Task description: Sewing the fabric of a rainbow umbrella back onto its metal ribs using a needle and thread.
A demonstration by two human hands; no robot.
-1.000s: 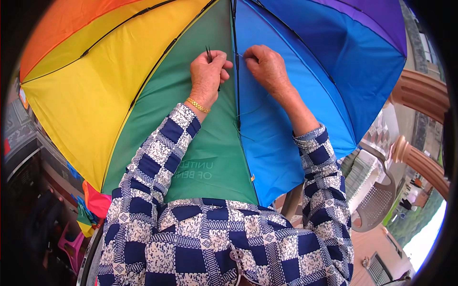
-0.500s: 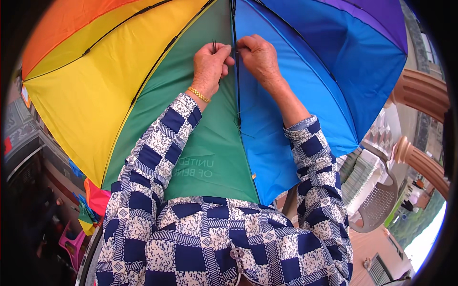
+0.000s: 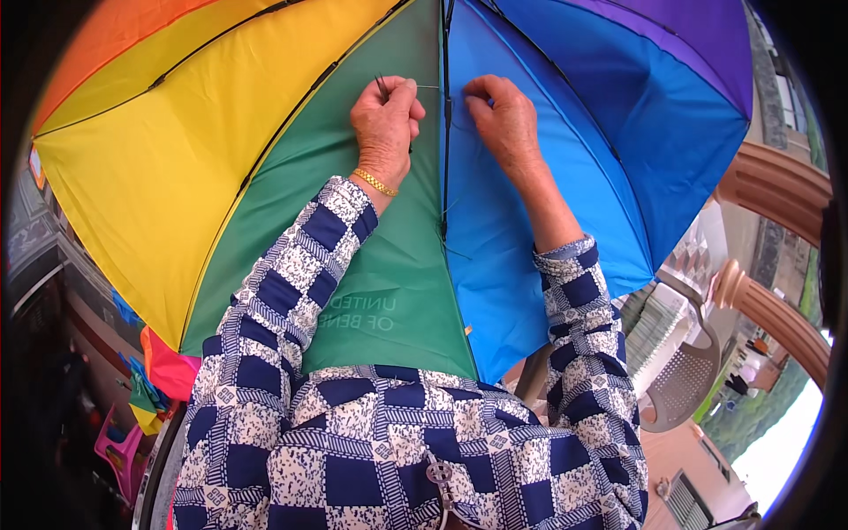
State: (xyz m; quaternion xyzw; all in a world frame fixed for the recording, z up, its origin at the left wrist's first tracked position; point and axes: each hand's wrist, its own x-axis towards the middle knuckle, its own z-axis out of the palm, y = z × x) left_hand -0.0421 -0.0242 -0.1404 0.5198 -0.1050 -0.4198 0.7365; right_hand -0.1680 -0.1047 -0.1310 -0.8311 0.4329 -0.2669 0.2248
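Note:
An open umbrella (image 3: 380, 256) in rainbow colours spreads over my lap, its inner side with dark ribs facing me. My left hand (image 3: 384, 124) is closed over the green panel, holding small dark thread snips (image 3: 382, 87) whose points stick up past the fingers. A thin pale thread (image 3: 427, 87) runs level from its fingertips to the black rib (image 3: 447, 150) between the green and blue panels. Right of that rib, my right hand (image 3: 508, 124) is closed in a pinch over the blue panel; what its fingertips hold is hidden. Loose dark thread ends (image 3: 455, 253) stick out lower on the rib.
A grey chair (image 3: 685, 384) with a perforated back stands at the right, near brown railing posts (image 3: 768, 190). At the lower left are a pink plastic chair (image 3: 124, 455) and more bright folded cloth (image 3: 168, 367).
My hands have moved apart, the right one away from the rib to the right, the left slightly left. The pale thread now shows stretched beside the left fingers. The umbrella has shifted slightly.

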